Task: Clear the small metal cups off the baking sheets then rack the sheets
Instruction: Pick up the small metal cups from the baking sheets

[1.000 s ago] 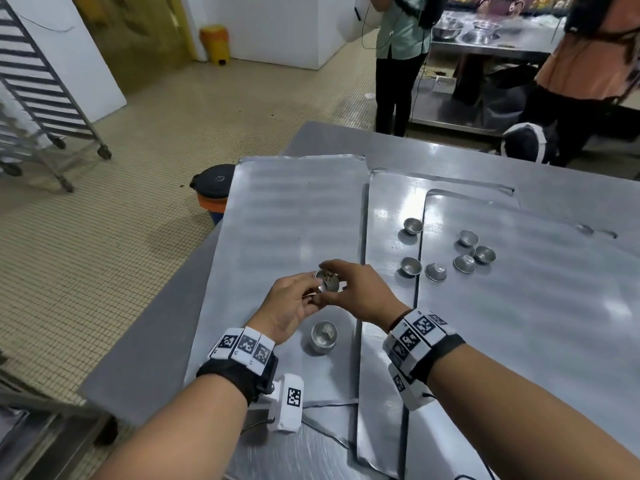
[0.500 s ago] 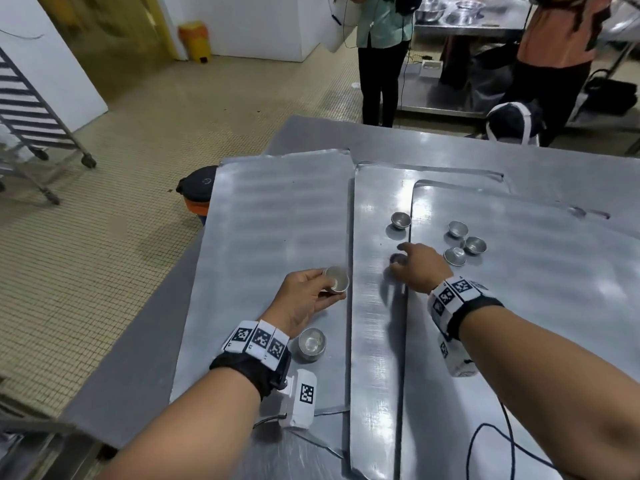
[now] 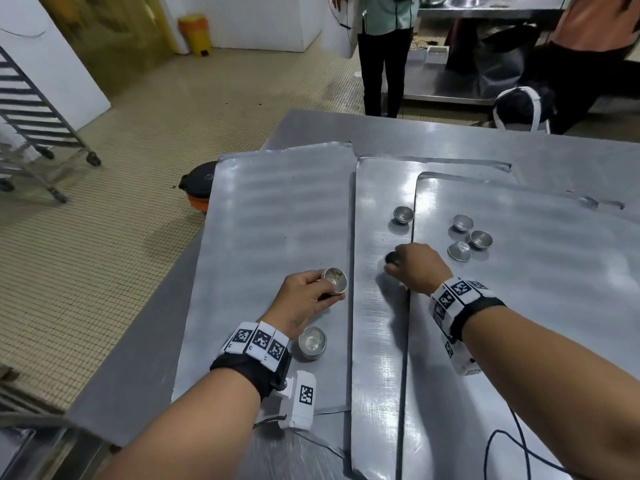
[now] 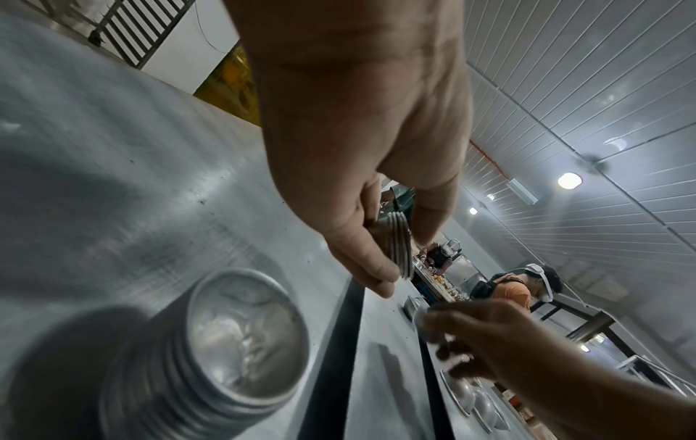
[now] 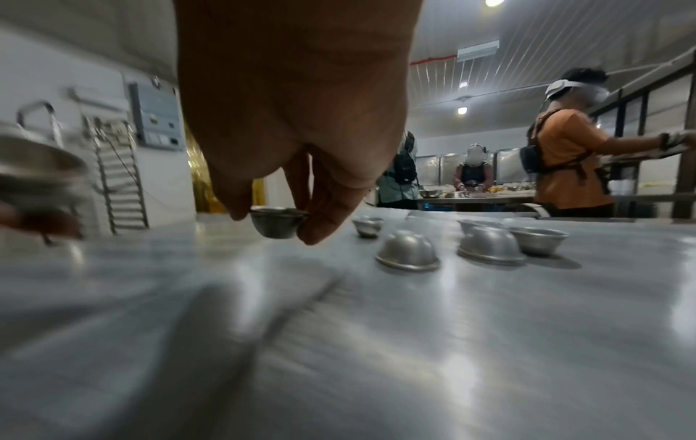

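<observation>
Now left hand (image 3: 304, 296) grips nested cup stack (image 3: 334, 280); right hand (image 3: 417, 268) pinches single cup (image 5: 278, 222) on middle sheet (image 3: 377, 358)

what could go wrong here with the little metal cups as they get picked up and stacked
1. The right hand only pinches a small upright metal cup by its rim, so it may slip and clatter onto the overlapping steel baking sheets.
2. The left hand holds a short nested stack of metal cups tilted; adding one could spill it.
3. The taller standing cup stack sits beside the left wrist and might get knocked.
</observation>
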